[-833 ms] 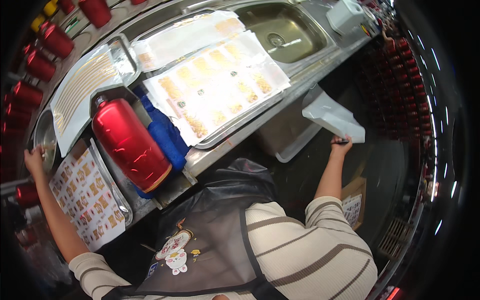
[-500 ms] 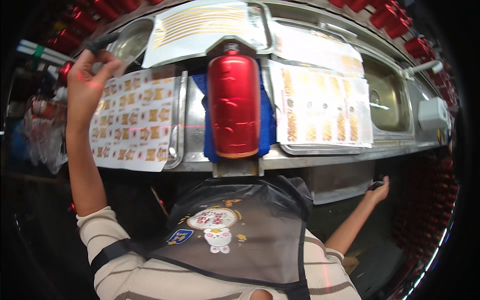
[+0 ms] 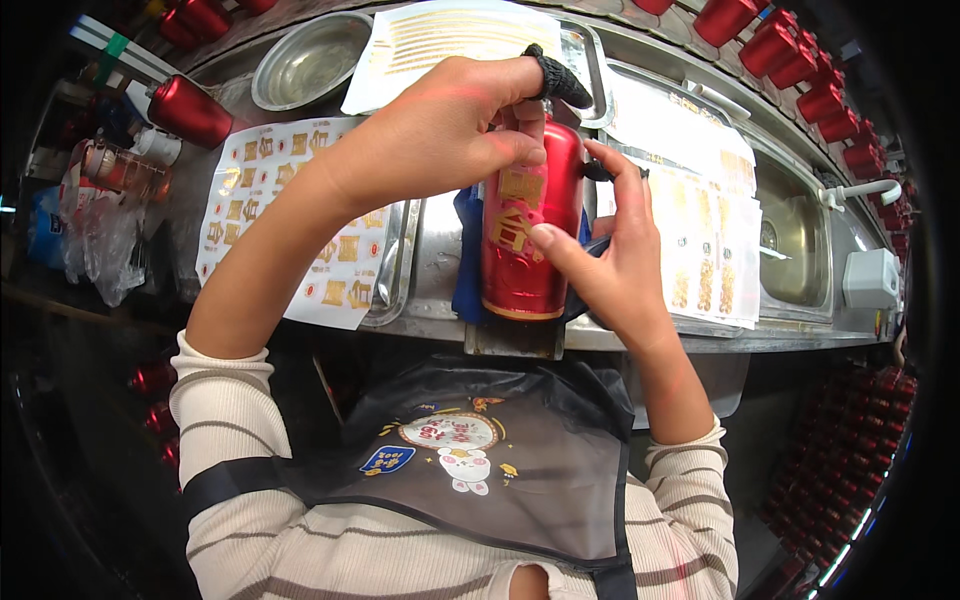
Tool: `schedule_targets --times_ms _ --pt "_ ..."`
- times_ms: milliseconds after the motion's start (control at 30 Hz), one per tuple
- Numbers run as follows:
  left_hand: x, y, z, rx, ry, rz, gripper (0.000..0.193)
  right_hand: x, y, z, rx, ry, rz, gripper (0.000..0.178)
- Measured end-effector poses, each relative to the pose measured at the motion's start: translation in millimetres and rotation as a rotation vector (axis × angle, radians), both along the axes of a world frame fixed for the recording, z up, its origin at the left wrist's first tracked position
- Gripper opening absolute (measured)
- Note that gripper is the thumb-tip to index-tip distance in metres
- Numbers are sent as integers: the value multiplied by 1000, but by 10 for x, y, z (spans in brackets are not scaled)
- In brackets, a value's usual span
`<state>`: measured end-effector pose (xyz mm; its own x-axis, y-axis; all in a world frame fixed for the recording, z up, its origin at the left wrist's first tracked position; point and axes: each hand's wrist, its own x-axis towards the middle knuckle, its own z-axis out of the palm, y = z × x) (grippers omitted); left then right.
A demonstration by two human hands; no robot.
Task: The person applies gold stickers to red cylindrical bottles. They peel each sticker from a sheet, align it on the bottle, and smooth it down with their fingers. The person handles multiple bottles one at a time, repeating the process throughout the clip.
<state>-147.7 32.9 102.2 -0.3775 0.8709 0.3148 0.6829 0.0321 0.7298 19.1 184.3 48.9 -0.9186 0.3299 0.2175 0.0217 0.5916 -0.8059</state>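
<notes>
In front of me a shiny red bottle lies on a blue cloth, its neck pointing away. A gold character decal lies along its upper side. My left hand reaches over from the left, thumb and fingertips closed at the decal's far end; a black cover sits on one finger. At the bottle's right side is my right hand, thumb pressed by the decal's near right corner and fingers bent round the side. Something dark shows beside that thumb; I cannot make out what it is.
Left lies a sheet of gold decals on a metal tray, behind it a metal bowl. Farther back is a sheet of gold strips. More decal sheets lie right, beside a sink. Another red bottle lies far left.
My left hand has come from above the left decal sheet to the bottle. My right hand has risen from below the counter to its right side. The gold decal now shows on the bottle.
</notes>
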Motion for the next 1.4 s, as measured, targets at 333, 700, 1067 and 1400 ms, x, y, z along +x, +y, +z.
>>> schedule_targets --times_ms 333,700,1067,1400 --pt "25 10 -291 76 -96 407 30 -32 18 -46 -343 -61 -10 80" --pt "947 -202 -703 367 -939 331 62 48 84 -93 -572 -71 132 89" --pt "998 -216 -773 349 -945 350 76 72 144 -74 -554 -99 153 92" --pt "1011 -190 -773 365 -973 336 77 -67 139 103 205 86 223 56"
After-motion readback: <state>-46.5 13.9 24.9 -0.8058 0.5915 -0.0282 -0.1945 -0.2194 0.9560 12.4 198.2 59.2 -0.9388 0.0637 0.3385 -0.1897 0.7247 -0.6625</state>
